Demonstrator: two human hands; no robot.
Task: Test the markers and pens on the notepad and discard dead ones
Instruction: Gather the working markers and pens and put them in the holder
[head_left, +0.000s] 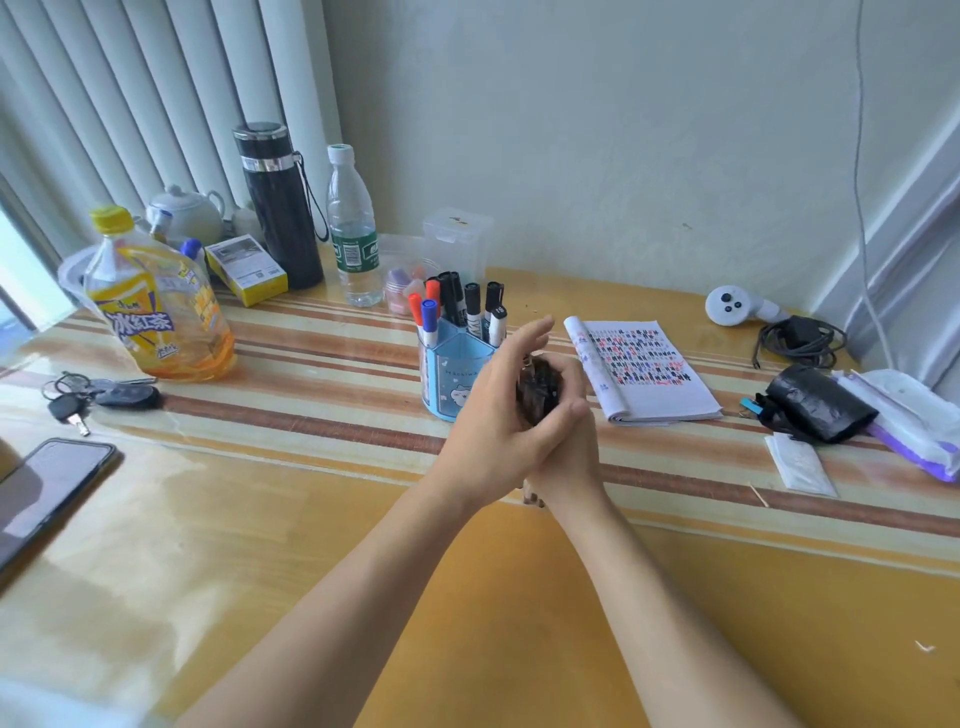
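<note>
Both hands meet over the table's middle, just right of a blue pen holder (448, 375). My right hand (569, 387) curls round a dark, blurred bundle (540, 391); its lower end (533, 496) shows below the wrists. What the bundle is I cannot tell. My left hand (491, 431) lies against its left side, fingers straight and pointing up, thumb across the right hand. Several markers (457, 304) with black, red and blue caps stand in the holder. The open notepad (652, 371), covered in black, red and blue test marks, lies to the right.
A yellow tea bottle (156, 306), black flask (280, 208), water bottle (353, 228) and teapot (182, 213) stand at the back left. Keys (98, 397) and a phone (47, 488) lie at left. A black bag roll (818, 408), tissues (914, 421), cable (800, 340) lie at right.
</note>
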